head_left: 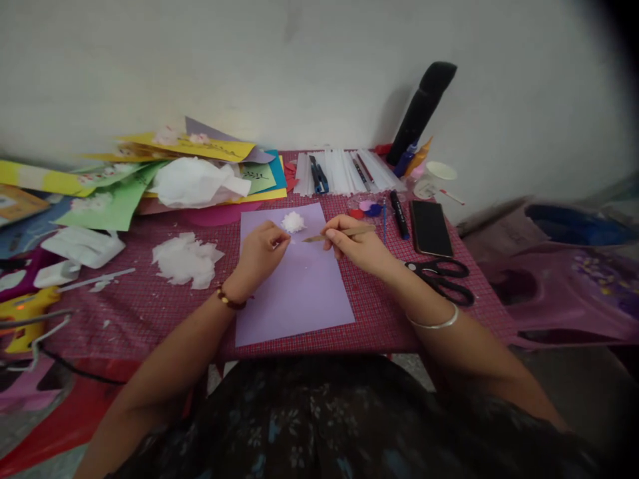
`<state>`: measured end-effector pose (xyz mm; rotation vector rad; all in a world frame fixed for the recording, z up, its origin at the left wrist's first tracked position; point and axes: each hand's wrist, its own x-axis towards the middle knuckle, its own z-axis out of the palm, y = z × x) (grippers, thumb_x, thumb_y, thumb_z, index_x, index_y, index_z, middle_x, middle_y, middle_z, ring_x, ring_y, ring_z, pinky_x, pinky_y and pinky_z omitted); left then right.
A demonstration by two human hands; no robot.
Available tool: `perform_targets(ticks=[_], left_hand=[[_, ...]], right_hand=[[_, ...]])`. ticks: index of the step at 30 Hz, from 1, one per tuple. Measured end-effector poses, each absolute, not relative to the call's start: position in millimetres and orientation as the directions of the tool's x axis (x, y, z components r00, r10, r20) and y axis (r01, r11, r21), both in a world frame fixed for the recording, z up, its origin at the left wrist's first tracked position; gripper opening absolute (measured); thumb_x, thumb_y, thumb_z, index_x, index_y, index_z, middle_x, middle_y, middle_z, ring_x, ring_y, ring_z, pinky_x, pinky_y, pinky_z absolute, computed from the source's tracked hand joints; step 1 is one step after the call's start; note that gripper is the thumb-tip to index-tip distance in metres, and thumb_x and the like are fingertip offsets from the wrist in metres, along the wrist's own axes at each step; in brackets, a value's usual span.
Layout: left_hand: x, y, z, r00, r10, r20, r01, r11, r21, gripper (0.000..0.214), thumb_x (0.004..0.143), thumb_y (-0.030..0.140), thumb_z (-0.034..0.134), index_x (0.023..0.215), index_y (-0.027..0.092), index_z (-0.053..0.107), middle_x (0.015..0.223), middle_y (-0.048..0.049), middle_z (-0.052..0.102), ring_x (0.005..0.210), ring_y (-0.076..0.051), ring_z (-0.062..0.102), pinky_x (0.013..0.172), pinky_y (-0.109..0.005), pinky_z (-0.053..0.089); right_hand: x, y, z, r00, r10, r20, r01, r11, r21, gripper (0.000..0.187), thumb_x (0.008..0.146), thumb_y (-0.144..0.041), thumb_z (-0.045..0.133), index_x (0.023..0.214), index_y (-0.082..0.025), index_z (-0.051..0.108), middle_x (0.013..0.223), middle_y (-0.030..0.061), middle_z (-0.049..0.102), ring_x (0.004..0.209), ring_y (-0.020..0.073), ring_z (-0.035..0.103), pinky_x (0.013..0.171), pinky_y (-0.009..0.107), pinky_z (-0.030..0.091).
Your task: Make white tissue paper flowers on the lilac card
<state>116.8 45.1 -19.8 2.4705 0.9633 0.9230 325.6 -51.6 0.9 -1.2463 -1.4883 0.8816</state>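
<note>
A sheet of purple paper [299, 286] lies before me on the checked tablecloth. Near its top sits a fluffy white tissue flower [293, 222]. My right hand [354, 243] grips a thin tan stick with a pointed end [315, 238], its tip over the paper just below the flower. Left of that tip, my left hand [264, 249] is closed in a pinch; a tiny white bit shows by its fingertips, too small to name. Torn white tissue pieces [186, 259] are heaped to the left of the paper.
Decorated coloured cards [190, 146] and crumpled tissue [194, 183] crowd the back left. A yellow glue gun [30, 316] lies at far left. On the right are scissors [444, 276], a phone [432, 228] and a black marker [399, 215]. Clear plastic sleeves [344, 171] line the back.
</note>
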Motion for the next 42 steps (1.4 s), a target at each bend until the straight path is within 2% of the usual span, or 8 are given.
perform_targets(ticks=[3, 6, 13, 16, 20, 29, 35, 42], left_hand=[[127.5, 48.5, -28.5, 0.635, 0.653, 0.412, 0.533, -0.757, 0.377, 0.015, 0.084, 0.010, 0.054, 0.075, 0.015, 0.064, 0.079, -0.0055, 0.060, 0.076, -0.017, 0.055, 0.069, -0.030, 0.043], [133.6, 49.4, -33.5, 0.670, 0.662, 0.336, 0.564, -0.748, 0.349, 0.013, 0.083, 0.011, 0.054, 0.074, 0.015, 0.063, 0.084, -0.0074, 0.061, 0.077, -0.018, 0.055, 0.071, -0.032, 0.044], [129.2, 49.6, -36.4, 0.606, 0.785, 0.127, 0.568, -0.539, 0.622, 0.012, 0.080, 0.011, 0.055, 0.083, 0.016, 0.065, 0.078, -0.0024, 0.067, 0.072, -0.014, 0.060, 0.067, -0.027, 0.045], [127.8, 47.9, -36.0, 0.605, 0.787, 0.125, 0.565, -0.534, 0.629, 0.021, 0.079, 0.008, 0.055, 0.096, 0.016, 0.064, 0.075, -0.0002, 0.066, 0.069, -0.013, 0.059, 0.066, -0.026, 0.044], [126.7, 42.6, -35.6, 0.627, 0.768, 0.134, 0.547, -0.556, 0.626, 0.029, 0.077, 0.005, 0.055, 0.103, 0.017, 0.060, 0.074, 0.0013, 0.064, 0.066, -0.012, 0.058, 0.064, -0.025, 0.044], [126.6, 39.6, -33.4, 0.596, 0.797, 0.098, 0.542, -0.489, 0.683, 0.019, 0.075, 0.006, 0.057, 0.090, 0.017, 0.058, 0.075, -0.0007, 0.068, 0.068, -0.013, 0.063, 0.063, -0.024, 0.046], [125.6, 32.0, -29.7, 0.638, 0.758, 0.134, 0.504, -0.543, 0.671, 0.014, 0.078, 0.007, 0.058, 0.087, 0.017, 0.063, 0.072, 0.0001, 0.070, 0.067, -0.011, 0.062, 0.061, -0.022, 0.043], [124.8, 34.9, -29.2, 0.691, 0.711, 0.132, 0.496, -0.599, 0.629, 0.015, 0.079, 0.010, 0.058, 0.078, 0.018, 0.071, 0.071, 0.0008, 0.071, 0.065, -0.011, 0.059, 0.062, -0.024, 0.042]], right_hand=[[327.2, -49.6, -0.2, 0.014, 0.981, 0.195, 0.316, 0.181, -0.931, 0.020, 0.094, -0.038, 0.052, 0.089, -0.019, 0.056, 0.073, -0.0011, 0.063, 0.053, 0.0071, 0.052, 0.050, 0.023, 0.041], [329.3, -47.9, -0.2, 0.027, 0.977, 0.210, 0.336, 0.189, -0.923, 0.017, 0.095, -0.032, 0.051, 0.086, -0.019, 0.055, 0.072, -0.0013, 0.062, 0.052, 0.0072, 0.051, 0.050, 0.023, 0.040], [330.5, -46.6, 0.4, 0.037, 0.983, 0.178, 0.294, 0.159, -0.942, 0.011, 0.094, -0.025, 0.053, 0.087, -0.018, 0.056, 0.071, -0.0009, 0.063, 0.052, 0.0072, 0.052, 0.049, 0.022, 0.040], [330.0, -45.3, -1.3, 0.055, 0.989, 0.138, 0.242, 0.121, -0.963, 0.002, 0.091, -0.017, 0.055, 0.091, -0.018, 0.057, 0.073, -0.0011, 0.064, 0.053, 0.0072, 0.053, 0.050, 0.022, 0.043], [329.6, -41.8, -5.8, 0.072, 0.993, 0.091, 0.165, 0.078, -0.983, 0.009, 0.088, -0.010, 0.055, 0.093, -0.017, 0.057, 0.075, -0.0012, 0.065, 0.052, 0.0066, 0.053, 0.050, 0.021, 0.046], [327.9, -36.5, -19.0, 0.123, 0.986, 0.114, 0.185, 0.090, -0.979, 0.014, 0.096, -0.025, 0.051, 0.094, -0.015, 0.061, 0.071, -0.0004, 0.065, 0.049, 0.0063, 0.054, 0.049, 0.021, 0.044], [326.1, -32.8, -25.5, 0.163, 0.976, 0.144, 0.174, 0.115, -0.978, 0.021, 0.097, -0.031, 0.050, 0.096, -0.015, 0.064, 0.072, -0.0002, 0.064, 0.049, 0.0064, 0.053, 0.049, 0.022, 0.043], [320.8, -31.4, -27.0, 0.117, 0.985, 0.129, 0.227, 0.100, -0.969, 0.021, 0.096, -0.033, 0.052, 0.094, -0.017, 0.064, 0.071, -0.0002, 0.064, 0.051, 0.0076, 0.052, 0.050, 0.023, 0.042]])
